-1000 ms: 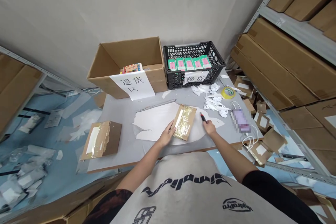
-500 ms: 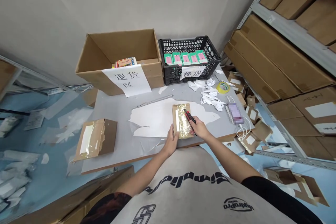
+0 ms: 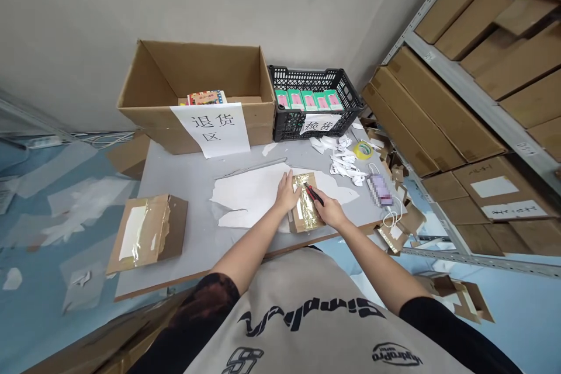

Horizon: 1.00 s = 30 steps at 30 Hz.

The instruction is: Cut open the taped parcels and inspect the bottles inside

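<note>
A small cardboard box [image 3: 310, 217] with shiny clear tape across its top lies near the table's front edge. My left hand [image 3: 286, 194] grips its upper left side, fingers along the edge and thumb over the top. In my right hand [image 3: 329, 210] is a red and black utility knife [image 3: 314, 194], closed in the fingers, its tip on or just over the taped top. Beneath the box spreads a torn white sheet [image 3: 245, 196]. The box looks closed; its contents are hidden.
An open carton [image 3: 258, 123] with a paper sign and a black crate [image 3: 284, 128] of green-and-pink boxes stand behind. Crumpled paper [image 3: 346, 165], a tape roll [image 3: 363, 150] and a phone [image 3: 380, 190] lie right. Another taped box [image 3: 149, 231] sits left; shelving [image 3: 460, 82] rises right.
My left hand has moved up the box's left side, from the lower corner to the upper part. The knife stays at the taped top. The view has shifted slightly to the right.
</note>
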Available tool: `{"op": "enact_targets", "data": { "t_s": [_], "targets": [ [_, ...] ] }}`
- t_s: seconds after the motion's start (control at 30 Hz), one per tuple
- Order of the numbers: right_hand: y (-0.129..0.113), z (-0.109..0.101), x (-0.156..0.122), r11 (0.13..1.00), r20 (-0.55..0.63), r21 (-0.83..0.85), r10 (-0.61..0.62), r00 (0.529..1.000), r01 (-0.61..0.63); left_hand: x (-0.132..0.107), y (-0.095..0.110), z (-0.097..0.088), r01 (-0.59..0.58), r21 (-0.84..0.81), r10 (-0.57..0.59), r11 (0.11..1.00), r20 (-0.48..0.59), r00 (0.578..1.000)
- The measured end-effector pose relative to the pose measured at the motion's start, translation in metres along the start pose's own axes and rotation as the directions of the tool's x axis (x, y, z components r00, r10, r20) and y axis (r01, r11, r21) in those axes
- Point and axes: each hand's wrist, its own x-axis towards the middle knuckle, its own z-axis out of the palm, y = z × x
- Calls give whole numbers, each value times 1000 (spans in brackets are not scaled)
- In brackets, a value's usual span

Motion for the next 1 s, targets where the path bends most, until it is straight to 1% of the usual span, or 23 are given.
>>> {"op": "enact_targets", "data": {
  "t_s": [0.03,0.1,0.2,0.3,0.5,0.7,0.9,1.0],
  "targets": [
    [-1,2,-1,1000,-6,-31,-1,1000,0,8,-1,1,-10,12,10,1000,19,1000],
    [-2,5,-1,994,-23,-105,-7,1000,5,16,-6,2,-41,32,40,999,48,998],
    [-2,8,-2,983,-36,-184,-35,999,28,16,-12,2,-82,71,79,994,47,996],
    [-2,10,-2,977,-42,-210,-46,998,37,13,-14,3,-92,102,89,991,34,995],
    [2,9,0,970,-25,-236,-61,998,54,10,-12,7,-63,110,67,992,-37,997],
    [2,5,4,959,29,-260,-108,994,112,0,-13,8,-21,162,40,987,-115,992],
    [3,2,2,969,55,-208,-124,991,132,-5,-13,8,9,209,23,978,-149,988],
    [5,2,3,959,80,-239,-134,988,150,-5,-14,9,18,218,19,976,-163,986]
  ]
}}
